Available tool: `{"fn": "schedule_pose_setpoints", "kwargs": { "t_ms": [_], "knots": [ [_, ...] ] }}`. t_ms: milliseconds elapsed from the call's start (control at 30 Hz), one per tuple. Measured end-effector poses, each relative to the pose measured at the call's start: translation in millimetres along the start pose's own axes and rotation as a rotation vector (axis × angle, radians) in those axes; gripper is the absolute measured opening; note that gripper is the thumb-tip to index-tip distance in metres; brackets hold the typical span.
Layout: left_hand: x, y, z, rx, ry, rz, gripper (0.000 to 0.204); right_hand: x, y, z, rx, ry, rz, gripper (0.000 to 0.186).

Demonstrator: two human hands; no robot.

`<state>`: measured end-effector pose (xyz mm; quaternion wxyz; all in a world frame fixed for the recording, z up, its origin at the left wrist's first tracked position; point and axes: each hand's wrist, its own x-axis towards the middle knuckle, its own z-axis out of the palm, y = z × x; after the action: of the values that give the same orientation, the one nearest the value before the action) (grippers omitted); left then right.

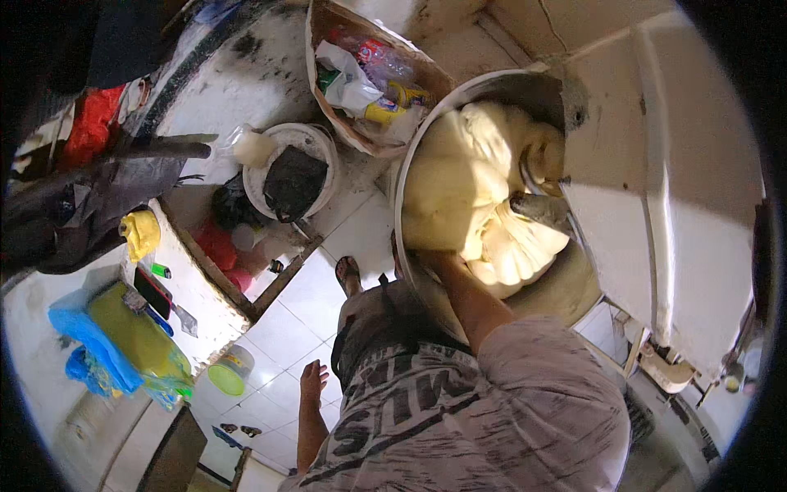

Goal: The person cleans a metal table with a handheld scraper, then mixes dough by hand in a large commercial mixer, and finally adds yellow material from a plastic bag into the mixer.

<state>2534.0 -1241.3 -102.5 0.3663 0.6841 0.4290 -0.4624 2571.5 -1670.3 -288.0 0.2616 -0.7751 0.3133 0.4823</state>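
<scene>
A large mass of pale dough (447,184) fills much of a big round metal mixer bowl (399,205). A thick mixing arm (539,210) stands in the dough, which is stretched in folds around it. Over the bowl's near side reaches my right arm, and my right hand (441,262) is against the dough's near left edge; its fingers are hidden. My left hand (313,378) hangs low at my side above the tiled floor, holding nothing, its fingers loosely apart.
The white mixer body (615,238) borders the bowl's right. Left of the bowl are a bin of bottles and wrappers (369,78) and a white bucket (329,180) with a black bag. A counter at left carries a blue bag (94,344); a clear tub (232,369) stands beside it.
</scene>
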Motion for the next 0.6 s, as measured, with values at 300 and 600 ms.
{"fn": "schedule_pose_setpoints", "kwargs": {
  "t_ms": [300,600],
  "knots": [
    [5,-34,-39,0.054,-0.002,-0.005,0.043,-23,114,7,-0.294,0.071,0.21,0.057],
    [74,-60,-116,0.045,-0.058,0.065,0.047,-152,128,-60,-0.414,0.393,0.386,0.041]
  ]
}}
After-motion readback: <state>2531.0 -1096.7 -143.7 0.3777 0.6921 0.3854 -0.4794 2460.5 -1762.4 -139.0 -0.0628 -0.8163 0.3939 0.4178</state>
